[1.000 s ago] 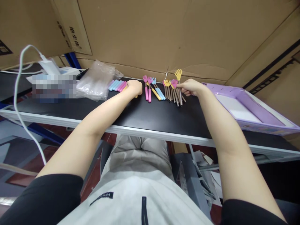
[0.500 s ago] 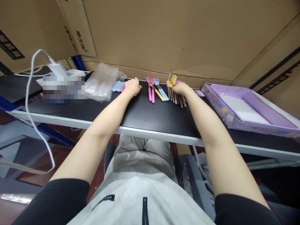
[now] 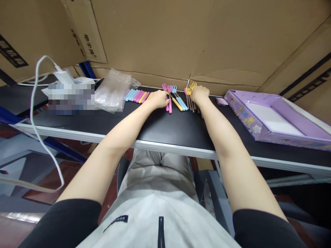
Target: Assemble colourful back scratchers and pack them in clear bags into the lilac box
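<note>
Small back-scratchers with claw heads lie in groups at the far edge of a black table (image 3: 165,127). My left hand (image 3: 159,99) is closed beside the pink, yellow and blue handled scratchers (image 3: 177,101); what it grips is hidden. A row of loose coloured handles (image 3: 136,95) lies just left of that hand. My right hand (image 3: 199,93) rests curled over the metal-stemmed scratchers (image 3: 190,100), next to a yellow claw head (image 3: 190,88).
A crumpled clear plastic bag (image 3: 111,91) lies left of the handles. A white charger with its cable (image 3: 60,74) sits at far left. An open purple box (image 3: 271,119) stands at right. Cardboard sheets (image 3: 207,41) wall off the back.
My left hand slid right, from the loose handles to the pink scratchers. My right hand lowered the raised yellow scratcher onto the metal-stemmed bundle and now covers it.
</note>
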The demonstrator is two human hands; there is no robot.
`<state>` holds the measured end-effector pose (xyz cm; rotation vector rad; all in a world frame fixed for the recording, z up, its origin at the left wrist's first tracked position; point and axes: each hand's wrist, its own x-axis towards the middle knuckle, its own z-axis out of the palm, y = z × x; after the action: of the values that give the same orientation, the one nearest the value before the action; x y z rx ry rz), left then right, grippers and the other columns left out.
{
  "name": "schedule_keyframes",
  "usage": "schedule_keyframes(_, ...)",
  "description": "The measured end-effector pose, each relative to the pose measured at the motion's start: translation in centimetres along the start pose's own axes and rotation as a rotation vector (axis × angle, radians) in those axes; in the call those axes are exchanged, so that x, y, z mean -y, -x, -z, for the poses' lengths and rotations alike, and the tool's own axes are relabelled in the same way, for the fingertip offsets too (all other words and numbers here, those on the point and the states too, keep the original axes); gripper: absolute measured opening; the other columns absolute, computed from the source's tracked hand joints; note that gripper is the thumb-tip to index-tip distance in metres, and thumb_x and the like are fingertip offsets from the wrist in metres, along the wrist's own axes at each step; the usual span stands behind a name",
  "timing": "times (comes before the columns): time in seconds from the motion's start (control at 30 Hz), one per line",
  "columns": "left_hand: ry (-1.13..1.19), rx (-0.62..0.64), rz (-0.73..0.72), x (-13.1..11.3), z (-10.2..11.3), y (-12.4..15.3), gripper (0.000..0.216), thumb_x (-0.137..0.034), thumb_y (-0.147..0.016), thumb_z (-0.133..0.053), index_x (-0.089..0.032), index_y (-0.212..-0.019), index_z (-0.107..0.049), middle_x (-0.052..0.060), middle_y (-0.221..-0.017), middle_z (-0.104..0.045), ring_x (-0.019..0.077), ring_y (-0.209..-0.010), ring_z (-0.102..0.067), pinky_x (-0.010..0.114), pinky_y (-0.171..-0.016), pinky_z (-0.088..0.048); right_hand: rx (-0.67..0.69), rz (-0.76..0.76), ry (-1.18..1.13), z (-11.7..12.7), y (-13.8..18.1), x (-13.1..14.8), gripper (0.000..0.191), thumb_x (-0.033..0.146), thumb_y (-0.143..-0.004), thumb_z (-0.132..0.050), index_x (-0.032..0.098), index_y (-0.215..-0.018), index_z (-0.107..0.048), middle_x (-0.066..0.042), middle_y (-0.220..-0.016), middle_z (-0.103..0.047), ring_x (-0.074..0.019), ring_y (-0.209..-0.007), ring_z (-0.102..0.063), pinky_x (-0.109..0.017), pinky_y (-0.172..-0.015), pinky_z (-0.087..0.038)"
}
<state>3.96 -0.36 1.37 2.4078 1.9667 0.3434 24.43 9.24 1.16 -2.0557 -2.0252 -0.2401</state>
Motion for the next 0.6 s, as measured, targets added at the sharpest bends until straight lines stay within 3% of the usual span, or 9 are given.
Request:
schedule_keyframes(0.13, 0.003, 0.083, 0.02, -1.2, 0.3, 0.7, 0.042, -0.033, -0.106, -0.043, -0.013, -0.108, -0.08, 0.02, -0.122, -0.078, 0.0388, -0.125, -0.071, 0.046, -0.109, -0.053, 0.003, 0.011, 0.01, 0.2, 0.1, -0.1, 0.057, 0.044, -0.1, -0.069, 0.001, -0.137, -0.069, -0.033, -0.133, -0.067, -0.0468, -0.14, -0.06, -0.062, -0.115, -0.046)
schedule_keyframes(0.27, 0.029, 0.1, 0.061, -1.4, 0.0, 0.6, 0.032, -0.025, -0.096, -0.052, -0.013, -0.099, -0.082, 0.021, -0.121, -0.078, 0.0406, -0.127, -0.07, 0.046, -0.107, -0.054, 0.018, 0.011, 0.001, 0.4, 0.6, 0.0, 0.054, 0.04, -0.099, -0.071, 0.001, -0.136, -0.068, -0.033, -0.134, -0.066, -0.0457, -0.139, -0.061, -0.062, -0.115, -0.047)
schedule_keyframes(0.6, 0.142, 0.008, 0.132, 0.0, -1.0, -0.7, 0.028, -0.028, -0.096, -0.055, -0.014, -0.088, -0.079, 0.018, -0.094, -0.079, 0.0373, -0.115, -0.074, 0.042, -0.098, -0.056, 0.104, -0.037, -0.061, 2.1, 3.9, -0.4, 0.043, 0.022, -0.099, -0.064, 0.003, -0.137, -0.068, -0.031, -0.14, -0.066, -0.04, -0.134, -0.066, -0.053, -0.115, -0.051)
